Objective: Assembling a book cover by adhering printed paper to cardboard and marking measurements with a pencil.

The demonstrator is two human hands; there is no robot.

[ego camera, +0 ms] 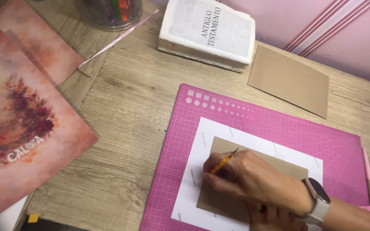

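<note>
pencil (223,162) slants tip up-right, pinched in right hand (253,179) on card (236,171); left hand (275,216) mostly hidden, fingers unclear; book (208,32) beyond mat (279,124).

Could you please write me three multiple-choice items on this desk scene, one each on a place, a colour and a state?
1. Where does the white sheet lie?
A. on the cutting mat
B. on the thick book
C. on the floral print

2. What colour is the cutting mat?
A. green
B. pink
C. grey

3. What is the right hand doing?
A. lying flat and empty
B. gripping a pencil over the brown card
C. lifting the book

Answers: 1 A, the sheet sits within the mat's grid. 2 B, the mat is pink with white gridlines. 3 B, the fingers close on an orange pencil with its tip at the card's upper edge; the left hand presses on the card beneath it.
</note>
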